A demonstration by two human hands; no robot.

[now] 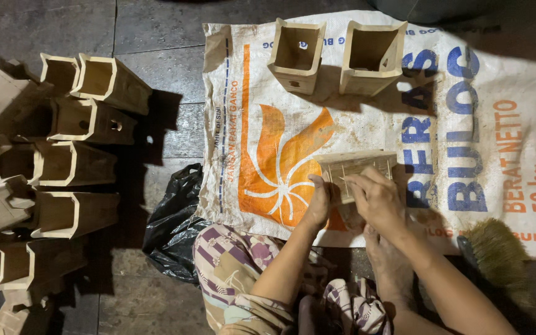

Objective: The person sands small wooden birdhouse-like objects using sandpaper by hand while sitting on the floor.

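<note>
On the printed woven sack (466, 142) spread over the floor, a small ribbed wooden box (356, 166) lies on its side before the seated person, whose left hand (317, 203) grips its near end while the right hand (376, 198) curls its fingers closed over the top face. Two finished boxes (336, 56) stand farther back, unfinished ones (72, 164) are stacked at left, and a brush (497, 251) lies at right. Judged stiff, light, rough and thin-walled, the box is best held by its solid edges.
</note>
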